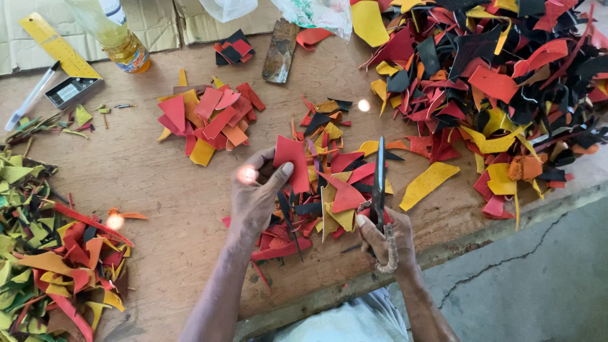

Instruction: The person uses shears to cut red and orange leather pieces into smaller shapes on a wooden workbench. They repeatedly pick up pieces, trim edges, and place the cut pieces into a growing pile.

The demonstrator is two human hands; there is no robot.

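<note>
My left hand [254, 196] holds a red leather piece [292, 162] pinched between thumb and fingers, just above a small pile of red, yellow and black scraps [335, 190]. My right hand [383, 240] grips a pair of dark scissors [379, 180]; the blades are closed and point away from me, and the handles are wrapped in cord. The scissors stand a little to the right of the red piece, apart from it.
A neat pile of cut red and orange pieces [209, 117] lies ahead on the wooden board [158, 183]. A huge scrap heap [494, 82] fills the right; another heap [50, 266] sits at the left. An oil bottle [120, 38], yellow ruler [57, 44] and pen [31, 95] lie far left.
</note>
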